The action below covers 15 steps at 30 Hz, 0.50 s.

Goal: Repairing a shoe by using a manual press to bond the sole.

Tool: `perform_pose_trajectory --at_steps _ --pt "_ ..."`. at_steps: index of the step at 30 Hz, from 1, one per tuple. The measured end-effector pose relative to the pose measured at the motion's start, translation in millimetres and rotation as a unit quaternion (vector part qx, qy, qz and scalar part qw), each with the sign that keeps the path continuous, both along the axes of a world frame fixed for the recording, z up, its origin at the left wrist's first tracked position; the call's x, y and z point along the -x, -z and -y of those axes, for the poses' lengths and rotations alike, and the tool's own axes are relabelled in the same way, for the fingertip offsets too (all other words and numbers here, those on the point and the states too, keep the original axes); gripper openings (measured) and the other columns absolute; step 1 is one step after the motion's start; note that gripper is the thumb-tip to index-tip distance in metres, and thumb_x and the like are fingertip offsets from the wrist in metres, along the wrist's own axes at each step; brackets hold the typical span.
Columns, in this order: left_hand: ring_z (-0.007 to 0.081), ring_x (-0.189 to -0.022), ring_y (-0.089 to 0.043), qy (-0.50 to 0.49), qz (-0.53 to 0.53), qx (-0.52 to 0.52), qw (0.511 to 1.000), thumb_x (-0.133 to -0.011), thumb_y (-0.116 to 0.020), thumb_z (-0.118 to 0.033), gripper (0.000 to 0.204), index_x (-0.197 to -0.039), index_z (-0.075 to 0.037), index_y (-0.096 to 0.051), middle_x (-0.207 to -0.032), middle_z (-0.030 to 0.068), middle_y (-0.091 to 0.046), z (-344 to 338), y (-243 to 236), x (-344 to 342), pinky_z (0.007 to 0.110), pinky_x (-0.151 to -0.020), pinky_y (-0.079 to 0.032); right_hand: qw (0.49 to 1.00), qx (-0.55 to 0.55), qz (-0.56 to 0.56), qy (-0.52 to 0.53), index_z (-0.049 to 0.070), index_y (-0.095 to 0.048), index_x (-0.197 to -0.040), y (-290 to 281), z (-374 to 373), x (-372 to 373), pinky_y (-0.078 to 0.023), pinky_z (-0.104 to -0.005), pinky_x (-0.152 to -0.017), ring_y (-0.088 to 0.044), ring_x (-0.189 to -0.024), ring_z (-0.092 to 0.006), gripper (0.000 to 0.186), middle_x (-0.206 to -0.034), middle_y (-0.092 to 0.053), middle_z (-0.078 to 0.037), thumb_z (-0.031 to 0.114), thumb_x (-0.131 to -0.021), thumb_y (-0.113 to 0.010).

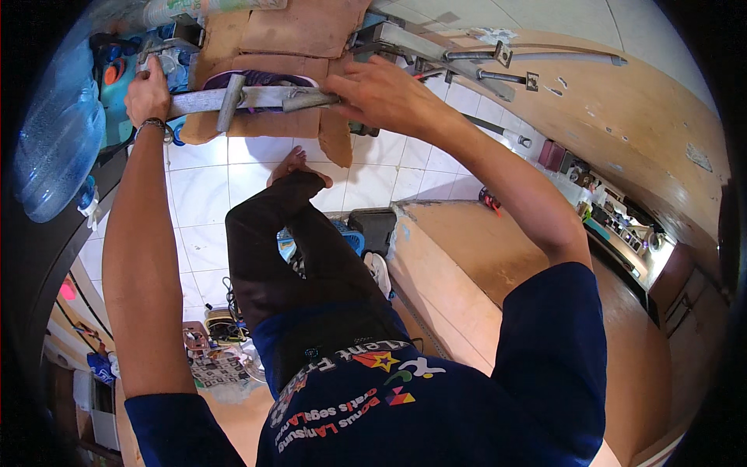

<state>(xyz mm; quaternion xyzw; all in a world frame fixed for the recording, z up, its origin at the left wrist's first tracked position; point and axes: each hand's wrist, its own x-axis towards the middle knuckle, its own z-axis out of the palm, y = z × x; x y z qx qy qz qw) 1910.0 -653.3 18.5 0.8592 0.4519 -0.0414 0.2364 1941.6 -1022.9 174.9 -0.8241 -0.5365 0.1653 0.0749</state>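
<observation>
A long grey metal bar (268,97) runs crosswise in front of me, with a short tube (231,103) standing across it and another metal piece (311,100) near its right end. Under and behind the bar is a dark purple shoe (288,79), partly hidden, on brown cardboard (284,35). My left hand (148,95) is closed at the bar's left end, wearing a dark bracelet. At the opposite end, my right hand (381,93) has its fingers curled around the metal; its fingertips are partly hidden.
Left of the cardboard are a large clear blue plastic bottle (58,128) and a teal container (118,105). A metal frame with bolts (443,56) stands to the right, beside a worn wooden panel (607,101). Below are white floor tiles (198,187) and a blue basket (352,236).
</observation>
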Motion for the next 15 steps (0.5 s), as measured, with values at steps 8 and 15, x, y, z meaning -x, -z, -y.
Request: perform_pose_trajectory --at_steps 8,15 --pt "0.0427 -0.115 -0.059 0.013 -0.003 -0.006 1.0 -0.089 -0.04 -0.066 0.07 -0.115 -0.01 -0.072 -0.118 0.0231 -0.066 5.7 -6.6 -2.8 0.048 -0.1 -0.045 0.979 -0.021 0.006 -0.203 0.017 -0.058 -0.108 7.8 -36.5 -12.6 -0.046 -0.0387 -0.084 -0.06 -0.105 -0.0209 0.026 -0.094 -0.064 -0.003 0.03 -0.086 -0.067" --pt "0.0425 -0.116 -0.059 0.007 0.021 0.0 1.0 -0.087 -0.043 -0.065 0.068 -0.115 -0.01 -0.072 -0.119 0.0243 -0.065 1.6 -8.9 3.7 0.048 -0.1 -0.045 0.982 -0.132 0.001 -0.134 0.013 -0.067 -0.085 27.4 -64.0 -29.0 -0.047 -0.0385 -0.079 -0.059 -0.091 -0.0234 0.025 -0.092 -0.059 -0.004 0.037 -0.088 -0.067"
